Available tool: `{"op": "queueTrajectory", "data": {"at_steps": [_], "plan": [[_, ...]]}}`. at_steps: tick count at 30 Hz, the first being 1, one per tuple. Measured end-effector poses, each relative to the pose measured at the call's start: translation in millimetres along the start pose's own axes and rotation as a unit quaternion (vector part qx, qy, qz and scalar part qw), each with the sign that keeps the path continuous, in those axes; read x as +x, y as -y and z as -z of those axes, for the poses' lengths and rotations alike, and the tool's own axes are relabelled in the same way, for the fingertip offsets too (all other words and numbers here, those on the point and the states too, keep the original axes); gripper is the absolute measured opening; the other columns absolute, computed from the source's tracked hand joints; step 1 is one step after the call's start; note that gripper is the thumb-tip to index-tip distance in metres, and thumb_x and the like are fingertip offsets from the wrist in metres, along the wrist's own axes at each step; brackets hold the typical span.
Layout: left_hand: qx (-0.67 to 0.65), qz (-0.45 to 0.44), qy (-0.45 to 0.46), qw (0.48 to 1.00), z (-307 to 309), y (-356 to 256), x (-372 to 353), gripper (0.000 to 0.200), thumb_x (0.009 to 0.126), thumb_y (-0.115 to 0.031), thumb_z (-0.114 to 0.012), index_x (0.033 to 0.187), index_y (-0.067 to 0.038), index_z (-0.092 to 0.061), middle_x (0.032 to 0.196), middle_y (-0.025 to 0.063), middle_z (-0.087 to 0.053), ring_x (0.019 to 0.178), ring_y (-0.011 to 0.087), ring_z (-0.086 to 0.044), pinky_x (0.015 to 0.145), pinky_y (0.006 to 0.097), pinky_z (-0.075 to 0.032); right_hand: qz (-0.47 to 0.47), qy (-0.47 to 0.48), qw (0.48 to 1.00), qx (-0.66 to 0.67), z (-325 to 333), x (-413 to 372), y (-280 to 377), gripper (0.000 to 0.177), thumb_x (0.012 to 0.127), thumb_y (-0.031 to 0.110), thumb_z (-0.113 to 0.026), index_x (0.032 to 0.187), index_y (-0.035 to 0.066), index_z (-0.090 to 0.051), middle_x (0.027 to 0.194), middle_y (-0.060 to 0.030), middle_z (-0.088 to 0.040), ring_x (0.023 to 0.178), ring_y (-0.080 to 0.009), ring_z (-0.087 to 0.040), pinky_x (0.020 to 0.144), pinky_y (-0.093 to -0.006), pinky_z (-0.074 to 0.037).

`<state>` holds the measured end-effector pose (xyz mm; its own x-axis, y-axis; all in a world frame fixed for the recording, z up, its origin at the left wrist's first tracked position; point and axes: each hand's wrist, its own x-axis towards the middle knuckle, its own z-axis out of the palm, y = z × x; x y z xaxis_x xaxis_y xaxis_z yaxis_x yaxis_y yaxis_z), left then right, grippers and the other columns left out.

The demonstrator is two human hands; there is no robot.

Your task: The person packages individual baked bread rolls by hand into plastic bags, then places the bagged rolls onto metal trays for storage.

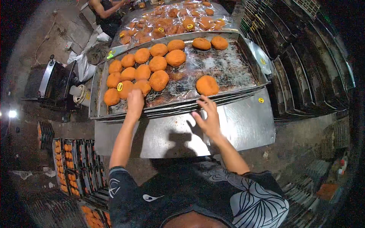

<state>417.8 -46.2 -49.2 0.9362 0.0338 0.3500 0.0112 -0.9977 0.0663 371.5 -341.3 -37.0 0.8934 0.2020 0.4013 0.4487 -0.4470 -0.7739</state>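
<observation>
Round orange-brown bread buns [158,81] lie on a worn metal baking tray [232,68], most of them grouped in its left half. My left hand [135,103] is closed at the tray's near edge, its curled fingers against the near side of one bun [142,86]; its fingertips are hidden. A yellow oval label [120,86] shows on the bun just left of that one. My right hand [208,119] holds nothing, with fingers apart, just below a lone bun [207,86] on the right. Two more buns [210,43] sit at the tray's far side.
More trays are stacked under this one on a metal table [243,119]. Behind it, several buns in clear plastic bags [173,24] cover the far surface. A person [102,11] works at back left. Tray racks stand right [304,72] and lower left [78,159].
</observation>
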Motion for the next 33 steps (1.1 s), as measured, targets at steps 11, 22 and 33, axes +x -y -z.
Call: {"op": "queueTrajectory", "data": {"at_steps": [11, 22, 33], "plan": [[-0.46, -0.058, 0.121, 0.877, 38.2, -150.2, -75.6, 0.017, 0.071, -0.02, -0.063, 0.068, -0.004, -0.061, 0.061, 0.0088, -0.058, 0.055, 0.0166, -0.057, 0.05, 0.0275, -0.043, 0.009, 0.049, 0.998, 0.041, -2.0, -55.4, -3.3, 0.012, 0.081, 0.01, -0.052, 0.087, 0.001, -0.049, 0.066, -0.013, -0.056, 0.058, -0.0222, -0.057, 0.053, -0.0334, -0.045], [-0.636, 0.032, -0.103, 0.764, 28.6, -151.8, -99.7, 0.037, 0.073, -0.01, -0.059, 0.108, -0.006, -0.05, 0.092, 0.0076, -0.054, 0.067, 0.0136, -0.053, 0.058, 0.0236, -0.043, -0.253, -0.063, 0.665, 0.7, -22.7, 27.4, 74.8, 0.037, 0.088, 0.031, -0.041, 0.111, 0.002, -0.045, 0.104, -0.0077, -0.052, 0.092, -0.0173, -0.054, 0.069, -0.0283, -0.048], [-0.812, 0.336, -0.354, 0.319, 61.2, 30.6, -98.4, 0.042, 0.087, -0.026, -0.04, 0.121, -0.003, -0.03, 0.109, 0.011, -0.041, 0.108, 0.0255, -0.039, 0.09, 0.047, -0.035, 0.046, 0.205, 0.891, -0.402, -174.9, 142.0, 13.1, 0.056, 0.071, 0.036, -0.058, 0.112, 0.002, -0.042, 0.118, -0.026, -0.039, 0.108, -0.0412, -0.038, 0.082, -0.0475, -0.04]]}}
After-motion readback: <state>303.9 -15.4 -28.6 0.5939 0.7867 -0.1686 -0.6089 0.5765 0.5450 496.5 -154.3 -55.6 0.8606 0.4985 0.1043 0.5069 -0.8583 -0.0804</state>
